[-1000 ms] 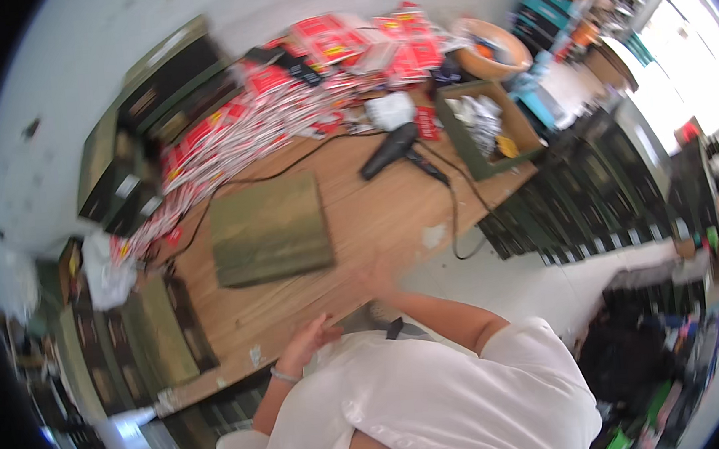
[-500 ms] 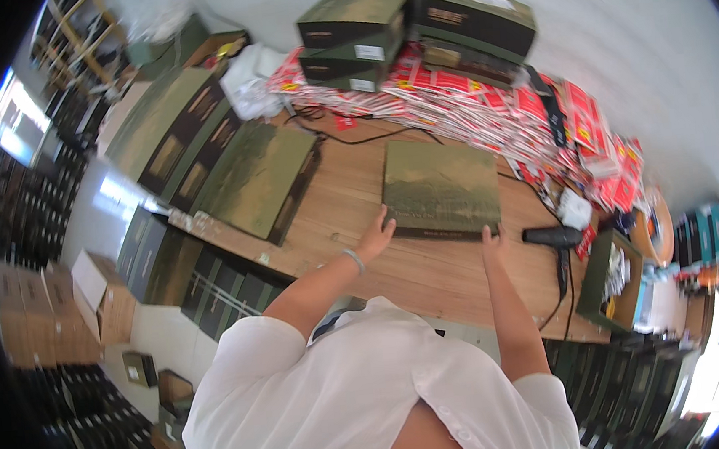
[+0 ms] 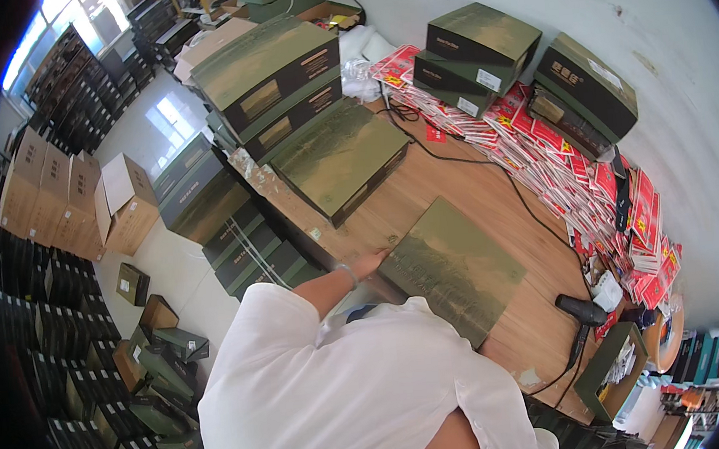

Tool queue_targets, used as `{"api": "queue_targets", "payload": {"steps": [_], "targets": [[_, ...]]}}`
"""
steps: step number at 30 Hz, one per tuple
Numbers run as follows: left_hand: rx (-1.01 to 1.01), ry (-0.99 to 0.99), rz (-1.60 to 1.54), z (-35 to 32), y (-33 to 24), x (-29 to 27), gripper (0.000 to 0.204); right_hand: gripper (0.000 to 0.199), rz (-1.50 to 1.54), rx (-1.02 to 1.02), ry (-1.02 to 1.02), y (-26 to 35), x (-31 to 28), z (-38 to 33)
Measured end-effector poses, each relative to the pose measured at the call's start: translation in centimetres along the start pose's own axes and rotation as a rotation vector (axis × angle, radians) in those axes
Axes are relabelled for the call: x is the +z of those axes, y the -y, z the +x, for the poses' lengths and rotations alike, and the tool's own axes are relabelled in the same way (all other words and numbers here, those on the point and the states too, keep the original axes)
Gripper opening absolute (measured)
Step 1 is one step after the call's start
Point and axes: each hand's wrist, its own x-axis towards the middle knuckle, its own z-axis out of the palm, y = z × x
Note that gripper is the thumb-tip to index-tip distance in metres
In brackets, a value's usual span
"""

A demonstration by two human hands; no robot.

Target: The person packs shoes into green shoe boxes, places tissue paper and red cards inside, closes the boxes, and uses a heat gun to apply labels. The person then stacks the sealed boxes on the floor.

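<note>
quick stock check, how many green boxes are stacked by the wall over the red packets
4, in two stacks: left upper box, left lower box; right upper box, right lower box. More may be hidden behind them.

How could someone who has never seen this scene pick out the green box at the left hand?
Start from the wooden table and go to its near edge, beside the white shirt. There lies a flat green box. Unlike the other green boxes, it has the left hand at its corner.
</note>
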Motion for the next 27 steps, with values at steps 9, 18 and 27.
{"api": "queue_targets", "payload": {"steps": [9,18,27], "targets": [[-0.351,0.160,-0.624,2.8,-1.6,-1.2,0.058,0.058,1.213,0.680,-0.169,-0.1,-2.3,2.3],[-0.249,0.116,-0.916,-2.7,-6.5,-4.1,0.074,0.039,1.243,0.862,-0.097,13.7,-7.6,2.8],[0.002,-0.104,0.355,0.1,-5.9,-2.7,0.048,0.032,2.054,-0.035,0.100,18.3,-12.0,8.3]]}}
